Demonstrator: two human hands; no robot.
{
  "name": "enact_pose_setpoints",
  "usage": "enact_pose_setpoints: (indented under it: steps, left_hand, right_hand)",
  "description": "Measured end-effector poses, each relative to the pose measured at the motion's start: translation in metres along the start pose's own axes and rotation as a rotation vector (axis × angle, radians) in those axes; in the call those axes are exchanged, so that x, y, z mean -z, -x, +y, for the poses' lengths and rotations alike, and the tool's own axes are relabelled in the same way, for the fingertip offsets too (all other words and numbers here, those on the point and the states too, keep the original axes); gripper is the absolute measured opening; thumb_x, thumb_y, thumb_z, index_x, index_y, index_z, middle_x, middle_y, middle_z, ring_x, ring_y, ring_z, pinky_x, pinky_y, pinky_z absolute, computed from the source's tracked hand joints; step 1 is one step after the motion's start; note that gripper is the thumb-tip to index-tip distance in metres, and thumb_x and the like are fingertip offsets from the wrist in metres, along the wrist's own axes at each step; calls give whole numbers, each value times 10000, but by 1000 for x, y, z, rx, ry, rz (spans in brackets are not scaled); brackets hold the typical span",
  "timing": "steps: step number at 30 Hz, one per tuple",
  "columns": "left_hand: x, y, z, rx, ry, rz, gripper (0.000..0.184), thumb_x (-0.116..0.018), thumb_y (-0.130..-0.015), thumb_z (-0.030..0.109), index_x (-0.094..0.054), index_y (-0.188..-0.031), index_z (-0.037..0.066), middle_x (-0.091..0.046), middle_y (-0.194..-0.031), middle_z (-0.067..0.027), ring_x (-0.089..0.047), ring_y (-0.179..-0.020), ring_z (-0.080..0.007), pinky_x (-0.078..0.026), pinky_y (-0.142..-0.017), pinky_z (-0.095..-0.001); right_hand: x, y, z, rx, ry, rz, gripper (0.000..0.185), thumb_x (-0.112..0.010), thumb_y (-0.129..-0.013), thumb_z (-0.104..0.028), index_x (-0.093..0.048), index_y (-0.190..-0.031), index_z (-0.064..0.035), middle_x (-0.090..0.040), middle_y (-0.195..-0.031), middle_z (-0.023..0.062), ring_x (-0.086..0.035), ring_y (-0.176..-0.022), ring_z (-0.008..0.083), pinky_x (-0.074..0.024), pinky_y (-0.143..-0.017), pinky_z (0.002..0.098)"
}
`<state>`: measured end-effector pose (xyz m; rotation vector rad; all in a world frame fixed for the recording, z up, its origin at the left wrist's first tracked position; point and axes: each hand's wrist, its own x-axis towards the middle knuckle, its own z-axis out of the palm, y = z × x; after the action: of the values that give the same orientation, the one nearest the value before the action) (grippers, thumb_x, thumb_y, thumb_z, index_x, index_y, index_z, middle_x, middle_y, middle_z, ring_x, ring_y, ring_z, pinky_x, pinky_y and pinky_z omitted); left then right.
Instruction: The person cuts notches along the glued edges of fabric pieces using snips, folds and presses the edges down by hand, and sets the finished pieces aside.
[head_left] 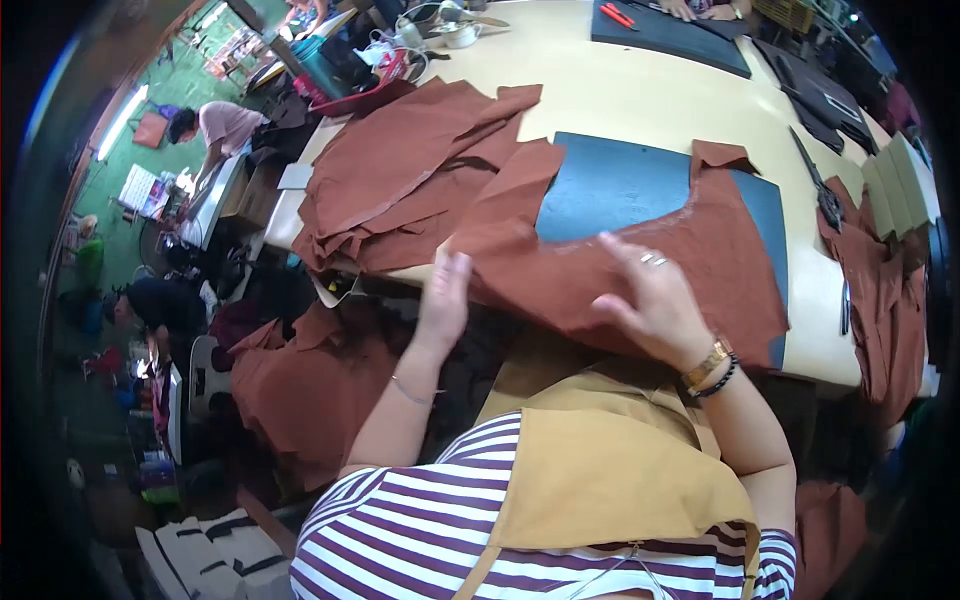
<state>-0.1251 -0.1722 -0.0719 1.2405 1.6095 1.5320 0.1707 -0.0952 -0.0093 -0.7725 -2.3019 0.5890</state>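
Observation:
A reddish-brown piece of soft sheet material [620, 290], cloth or leather, with a curved cut-out edge, lies partly over a dark blue board [620, 185] on the table. My left hand [443, 300] is at its left edge, with the fingertips closed on the border. Over its middle is my right hand [655, 305], thumb and fingers apart; whether it presses on the surface is hard to tell. Whitish marks run along the curved edge. Left of the board, a stack of similar brown pieces [390, 170] lies with uneven edges.
Black-handled scissors [825, 200] lie at the right, near more brown pieces [880, 300]. A red basket [370, 95] with items stands at the back left. Across the table, another person's hands [690, 10] rest by a dark mat [670, 40]. Brown pieces [315, 390] hang below left.

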Motion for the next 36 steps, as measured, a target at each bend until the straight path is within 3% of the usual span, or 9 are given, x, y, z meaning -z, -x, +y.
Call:
enact_pose_setpoints:
  steps: [5, 11, 16, 18, 20, 24, 29, 33, 36]
  left_hand:
    - [154, -25, 65, 257, 682, 381, 388, -491, -978, 333, -638, -1161, 24, -675, -1156, -106, -646, -1075, -257, -502, -968, -409]
    - [424, 34, 120, -121, 311, 1149, 532, -303, -971, 307, -554, -1274, -51, -554, -1327, -230, -546, -1229, -399, -449, -1053, -538]
    - [401, 77, 221, -583, -453, 1712, 479, -383, -989, 290, -525, -1187, -123, -604, -1148, -303, -628, -1035, -405, -510, -926, -515]
    - [389, 78, 232, -161, -1162, 1704, 488, -390, -1006, 335, -522, -1124, -120, -633, -1044, -306, -639, -911, -414, -494, -857, -513]
    - [412, 46, 191, -481, -1067, 1410, 481, -401, -1016, 380, -525, -1083, -80, -639, -1005, -328, -635, -930, -452, -476, -839, -523]
    - [365, 18, 73, 222, -1326, 948, 455, -395, -1016, 431, -473, -1139, 0, -605, -1040, -370, -582, -991, -515, -468, -788, -580]
    - [351, 66, -177, 855, -910, 125, 766, -317, -1017, 538, -310, -1473, -77, -315, -1531, -278, -285, -1441, -370, -204, -1186, -406]
    - [259, 45, -176, 334, -756, 1103, 548, -413, -1038, 343, -397, -1416, -53, -412, -1441, -296, -390, -1354, -400, -316, -1123, -444]
    - [209, -16, -108, -153, -916, 1105, 459, -429, -1039, 236, -360, -1440, 23, -354, -1478, -270, -385, -1348, -398, -340, -1092, -483]
  right_hand:
    - [34, 7, 66, -181, 140, 143, 429, -598, -955, -251, -549, -1333, -54, -641, -1171, 202, -584, -1076, 373, -446, -951, 432]
    - [37, 30, 110, -264, 117, 72, 333, -513, -1011, -251, -620, -1226, -21, -619, -1226, 170, -544, -1146, 323, -401, -1009, 385]
    - [35, 31, 109, -276, 158, 67, 331, -497, -1022, -259, -644, -1182, -9, -606, -1254, 161, -540, -1166, 314, -391, -1026, 381]
    - [34, 30, 110, -262, 162, 68, 331, -498, -1021, -264, -652, -1165, -7, -607, -1245, 159, -542, -1166, 314, -400, -1019, 381]
    - [34, 31, 113, -264, 168, 70, 327, -508, -1017, -261, -652, -1164, -7, -608, -1239, 160, -545, -1159, 314, -406, -1012, 379]
    - [36, 30, 106, -264, 184, 79, 300, -531, -1001, -247, -660, -1140, -14, -614, -1234, 162, -550, -1139, 325, -426, -990, 386]
    - [37, 28, 92, -274, 234, 114, 270, -568, -973, -237, -671, -1113, -31, -630, -1213, 162, -560, -1098, 349, -440, -972, 404]
    - [36, 30, 96, -256, 244, 134, 263, -597, -952, -236, -677, -1103, -36, -632, -1199, 167, -571, -1100, 349, -409, -1002, 437]
    - [38, 28, 92, -291, 226, 131, 263, -596, -954, -250, -681, -1096, -46, -635, -1188, 157, -576, -1114, 333, -386, -1030, 447]
